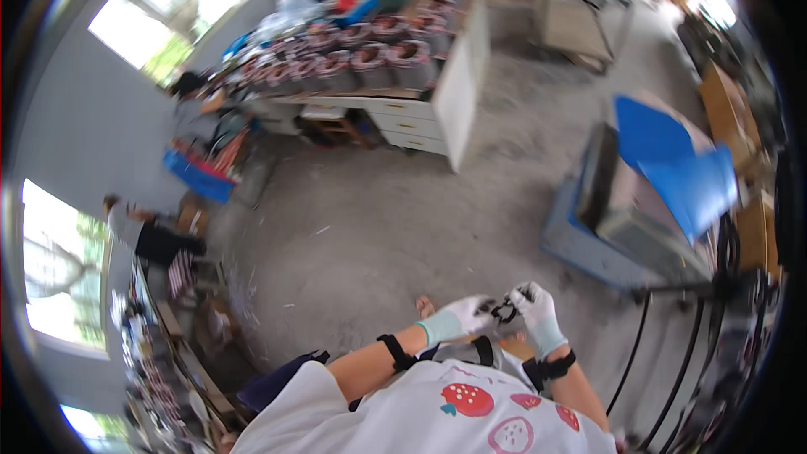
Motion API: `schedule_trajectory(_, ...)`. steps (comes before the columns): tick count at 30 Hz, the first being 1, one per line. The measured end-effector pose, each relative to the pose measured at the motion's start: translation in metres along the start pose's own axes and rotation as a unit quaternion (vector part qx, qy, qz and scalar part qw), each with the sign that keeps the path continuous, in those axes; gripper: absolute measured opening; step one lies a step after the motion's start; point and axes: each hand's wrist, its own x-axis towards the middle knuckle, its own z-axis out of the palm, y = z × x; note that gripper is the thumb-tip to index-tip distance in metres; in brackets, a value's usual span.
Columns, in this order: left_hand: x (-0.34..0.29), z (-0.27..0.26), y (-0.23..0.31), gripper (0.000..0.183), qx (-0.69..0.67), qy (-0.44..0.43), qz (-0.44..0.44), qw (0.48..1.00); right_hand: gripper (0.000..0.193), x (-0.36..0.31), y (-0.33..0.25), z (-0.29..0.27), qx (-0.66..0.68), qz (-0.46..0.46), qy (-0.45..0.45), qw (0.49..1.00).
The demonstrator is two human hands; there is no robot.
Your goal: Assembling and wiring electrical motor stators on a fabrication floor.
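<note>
Both my hands wear white gloves with pale teal cuffs and meet in front of my body. Between them is a small black piece (504, 313), looped or strap-like; its exact kind is too small and blurred to make out. My left hand (464, 317) has its fingertips closed on the piece's left side. From the other side, my right hand (535, 309) pinches the same piece, its fingers bent over. Black straps sit around both my forearms.
A white desk (462, 84) at the far side bears many grey cylinders (412, 67) with pinkish rims. On the right stands a blue-grey machine or cart (580, 227) with blue sheets (689, 189), beside black metal rails (672, 370). Another person (139, 227) sits at the left by a bench.
</note>
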Motion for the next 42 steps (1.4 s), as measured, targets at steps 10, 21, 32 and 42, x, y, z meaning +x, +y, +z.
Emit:
schedule_trajectory(10, -0.136, -0.223, -0.127, 0.038, -0.491, 0.034, -0.078, 0.867, 0.014, 0.071, -0.103, 0.311, 0.036, 0.047, -0.278, 0.959)
schedule_trajectory(21, -0.173, -0.423, -0.323, 0.035, -0.603, 0.185, -0.195, 0.751, 0.031, 0.264, -0.105, 0.489, -0.293, -0.062, -0.369, 0.880)
schedule_trajectory(32, -0.179, -0.795, -0.461, 0.025, -0.585, 0.369, -0.228, 0.685, 0.030, 0.567, -0.061, 0.508, -0.427, 0.119, -0.170, 0.880)
schedule_trajectory(42, -0.104, -1.211, -0.677, 0.018, -0.571, 0.325, -0.252, 0.710, 0.031, 0.606, -0.162, 0.618, -0.198, 0.102, 0.041, 0.974)
